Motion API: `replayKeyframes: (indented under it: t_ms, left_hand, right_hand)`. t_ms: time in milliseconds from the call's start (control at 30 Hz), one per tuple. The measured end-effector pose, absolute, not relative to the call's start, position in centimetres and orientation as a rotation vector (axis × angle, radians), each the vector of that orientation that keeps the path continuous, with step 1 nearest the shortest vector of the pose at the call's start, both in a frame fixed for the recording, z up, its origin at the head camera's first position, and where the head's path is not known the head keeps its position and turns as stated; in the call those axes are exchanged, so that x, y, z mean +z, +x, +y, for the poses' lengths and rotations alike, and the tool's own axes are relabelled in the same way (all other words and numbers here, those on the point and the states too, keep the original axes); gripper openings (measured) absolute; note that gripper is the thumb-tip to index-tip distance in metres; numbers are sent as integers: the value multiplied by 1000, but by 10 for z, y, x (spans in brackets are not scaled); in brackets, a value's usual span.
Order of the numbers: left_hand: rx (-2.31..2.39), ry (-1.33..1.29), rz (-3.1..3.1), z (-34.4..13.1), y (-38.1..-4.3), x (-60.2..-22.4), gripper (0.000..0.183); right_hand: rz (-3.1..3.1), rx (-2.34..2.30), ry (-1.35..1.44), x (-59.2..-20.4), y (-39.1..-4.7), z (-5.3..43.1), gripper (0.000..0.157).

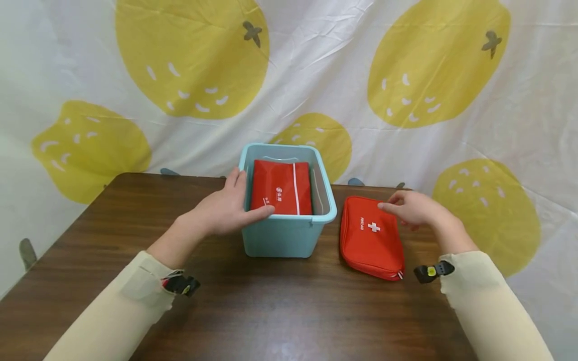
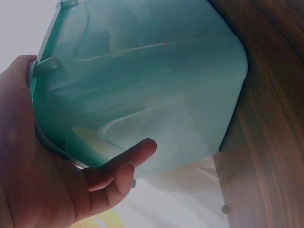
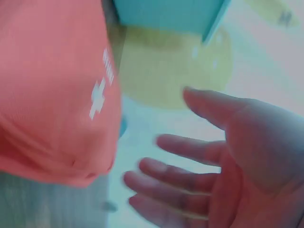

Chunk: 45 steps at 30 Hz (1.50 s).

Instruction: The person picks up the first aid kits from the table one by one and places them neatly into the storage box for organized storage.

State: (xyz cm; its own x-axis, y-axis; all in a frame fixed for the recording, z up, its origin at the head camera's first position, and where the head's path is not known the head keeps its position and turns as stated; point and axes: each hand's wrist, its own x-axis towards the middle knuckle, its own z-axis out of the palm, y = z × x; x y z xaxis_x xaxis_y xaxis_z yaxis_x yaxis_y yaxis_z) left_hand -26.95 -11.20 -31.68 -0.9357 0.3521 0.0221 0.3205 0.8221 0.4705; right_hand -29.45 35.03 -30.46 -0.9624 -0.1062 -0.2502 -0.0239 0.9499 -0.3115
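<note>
A light blue plastic bin [image 1: 282,240] stands upright on the table. Inside it lies a flat red packet [image 1: 273,175] with a white stripe and small white print. My left hand [image 1: 226,208] rests at the bin's front left corner, thumb over the front rim and fingers spread along the left side. In the left wrist view, two loosely bent fingers [image 2: 118,166] lie outside the bin wall. Right of the bin is a red zipped first aid pouch [image 1: 370,250] with a white cross. My right hand [image 1: 417,208] hovers by its upper right edge, fingers relaxed and holding nothing.
The dark brown wooden table [image 1: 217,311] reaches back to a white curtain [image 1: 325,50] printed with yellow lemons. Black straps with small buckles [image 1: 433,272] hang at both sleeve cuffs.
</note>
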Motion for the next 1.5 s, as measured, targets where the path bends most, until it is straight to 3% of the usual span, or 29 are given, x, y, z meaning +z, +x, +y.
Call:
replayKeyframes:
  t_ms: [267, 500, 700, 933, 1267, 1367, 1500]
  left_hand:
    - [732, 553, 2931, -110, -270, -318, 125]
    - [740, 551, 2936, -108, -269, -316, 126]
    - [751, 546, 2928, -107, -269, -315, 127]
    - [747, 539, 2924, -109, -269, -313, 127]
    - [746, 532, 2924, -112, -269, -315, 127]
    - [751, 531, 2927, -113, -269, -315, 126]
    - [758, 530, 2927, -113, -270, -315, 126]
  right_hand:
    - [2728, -722, 43, -331, -332, 382, 77]
    - [2531, -809, 219, -346, -338, 383, 107]
    - [2480, -859, 264, -349, -339, 382, 115]
    - [2565, -794, 124, -357, -344, 392, 108]
    - [2346, -1461, 58, -371, -340, 401, 110]
    - [2331, -1553, -12, -373, -340, 403, 98]
    - [2367, -1587, -58, -373, -338, 405, 70]
